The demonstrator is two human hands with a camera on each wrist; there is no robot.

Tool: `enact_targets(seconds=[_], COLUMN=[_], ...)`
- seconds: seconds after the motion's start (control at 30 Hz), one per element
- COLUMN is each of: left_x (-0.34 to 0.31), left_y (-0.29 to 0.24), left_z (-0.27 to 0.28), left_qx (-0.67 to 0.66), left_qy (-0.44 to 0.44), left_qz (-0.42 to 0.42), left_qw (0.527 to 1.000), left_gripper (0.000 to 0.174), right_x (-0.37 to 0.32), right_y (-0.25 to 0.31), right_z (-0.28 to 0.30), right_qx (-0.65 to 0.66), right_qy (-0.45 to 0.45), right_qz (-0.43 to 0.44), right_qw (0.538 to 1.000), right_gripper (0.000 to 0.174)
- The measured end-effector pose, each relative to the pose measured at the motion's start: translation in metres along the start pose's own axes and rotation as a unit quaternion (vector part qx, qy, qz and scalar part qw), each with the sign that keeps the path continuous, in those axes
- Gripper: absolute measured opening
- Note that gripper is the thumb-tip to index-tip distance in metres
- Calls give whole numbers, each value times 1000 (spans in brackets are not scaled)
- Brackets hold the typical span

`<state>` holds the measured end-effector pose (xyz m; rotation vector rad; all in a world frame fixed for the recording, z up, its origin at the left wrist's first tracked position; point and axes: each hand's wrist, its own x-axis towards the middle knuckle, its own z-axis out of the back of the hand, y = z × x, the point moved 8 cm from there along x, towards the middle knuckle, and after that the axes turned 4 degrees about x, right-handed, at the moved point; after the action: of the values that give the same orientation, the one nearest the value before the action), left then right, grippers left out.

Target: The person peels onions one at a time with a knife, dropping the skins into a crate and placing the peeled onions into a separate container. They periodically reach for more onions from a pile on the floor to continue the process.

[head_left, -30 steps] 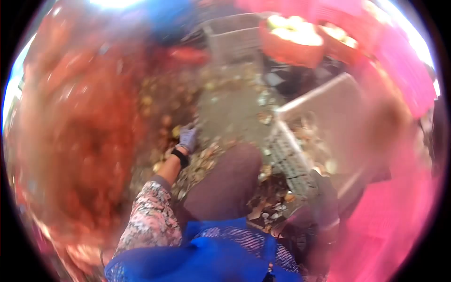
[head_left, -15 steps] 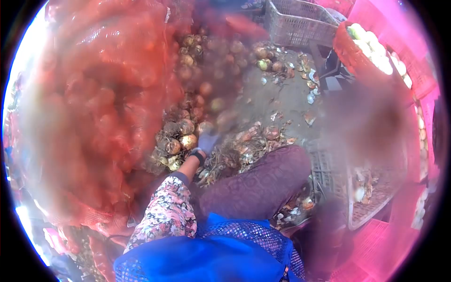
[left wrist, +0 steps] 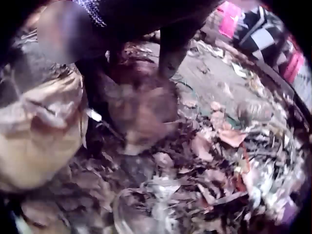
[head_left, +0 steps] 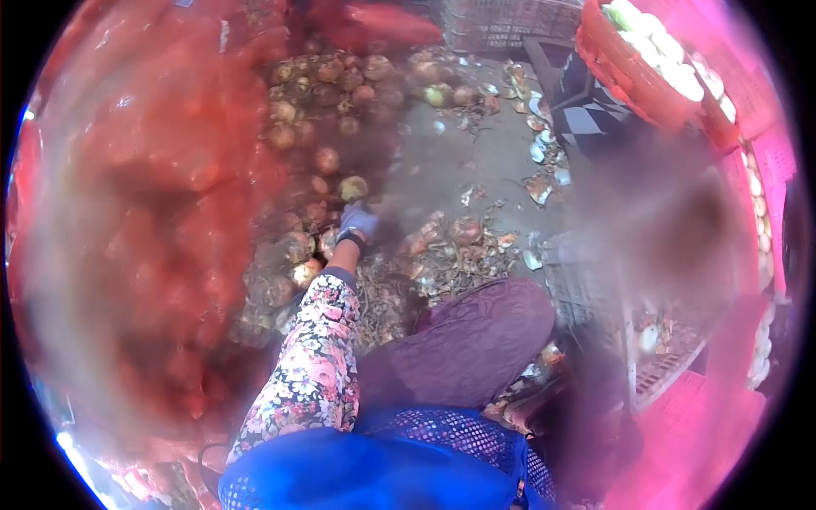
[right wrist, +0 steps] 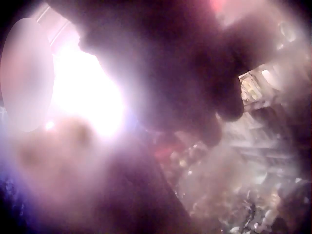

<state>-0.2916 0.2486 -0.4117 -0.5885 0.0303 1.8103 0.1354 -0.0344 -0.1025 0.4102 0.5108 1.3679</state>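
Note:
My left hand (head_left: 357,223), in a pale lavender glove, reaches down among loose onions (head_left: 327,160) on the ground. A yellow-green onion (head_left: 353,189) lies just beyond its fingers in the head view. In the left wrist view the dark fingers (left wrist: 170,53) straddle a blurred brown onion (left wrist: 141,105) and grip it. Close to the camera there, on the left, sits a large papery yellow onion (left wrist: 36,134). My right hand (right wrist: 175,73) is a dark, backlit shape in its wrist view; I cannot tell what it holds. In the head view it is hidden by blur.
A big red mesh sack (head_left: 161,212) stands at my left. Onion skins and dry leaves (head_left: 459,255) litter the floor by my knee (head_left: 484,331). To the right are a crate (head_left: 633,357) and a red basket (head_left: 612,76) of pale peeled onions; a grey crate (head_left: 510,24) stands behind.
The head view swung round, then settled lower and steadier. My left hand has moved forward past the near onions, closer to the yellow-green one.

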Motion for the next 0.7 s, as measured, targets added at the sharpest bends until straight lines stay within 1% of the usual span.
enact_targets(seconds=[0.03,0.07,0.13,0.17,0.2,0.27,0.3,0.37,0.4,0.43,0.47,0.5,0.53,0.57,0.6,0.67,0.7], left_x=[10,10,-22,-21,-31,-44,-54,-67,-71,-75,-77,-81,-84,-93,-101,-161,-186], left_y=[0,-3,-29,-37,-49,-62,-68,-66,-64,-66,-70,-81,-96,-121,-144,-217,-243], left_z=[-13,-21,-1,-11,-19,-42,-50,-60,-66,-69,-70,-67,-61,-46,-32,47,76], left_qx=[-6,7,36,61,97,-1,-29,-150,-247,-365,-475,-550,-597,-617,-621,-623,-608], left_qy=[83,77,60,72,5,92,113,123,135,158,186,219,254,310,339,399,431], left_qz=[10,7,-1,-14,-62,-102,-116,-88,-59,-28,-4,-2,-15,-68,-106,-184,-215], left_qw=[996,997,998,995,993,991,986,977,958,917,860,806,761,720,698,647,631], left_gripper=[78,79,82,112,107,93,88,78,74,69,65,61,56,54,53,54,54], right_x=[4,4,2,4,6,11,12,11,8,5,2,1,-1,4,6,9,8], right_y=[1,1,-3,-3,-1,15,21,20,18,6,-8,-10,-12,0,5,10,21], right_z=[-2,-3,-4,-4,-4,-1,2,5,5,3,0,1,3,10,17,31,41], right_qx=[-16,-34,-51,-54,-57,-82,-95,-55,-35,49,134,197,259,299,336,318,340], right_qy=[4,10,26,28,30,15,8,-19,-33,-49,-67,-75,-86,-86,-89,-130,-119], right_qz=[3,5,-19,-23,-27,-5,7,25,32,8,-15,-38,-60,-84,-108,11,7], right_qw=[1000,999,998,998,998,997,995,998,998,998,989,977,960,947,931,939,933], right_gripper=[41,42,45,45,45,45,45,43,42,40,39,37,35,34,32,34,34])
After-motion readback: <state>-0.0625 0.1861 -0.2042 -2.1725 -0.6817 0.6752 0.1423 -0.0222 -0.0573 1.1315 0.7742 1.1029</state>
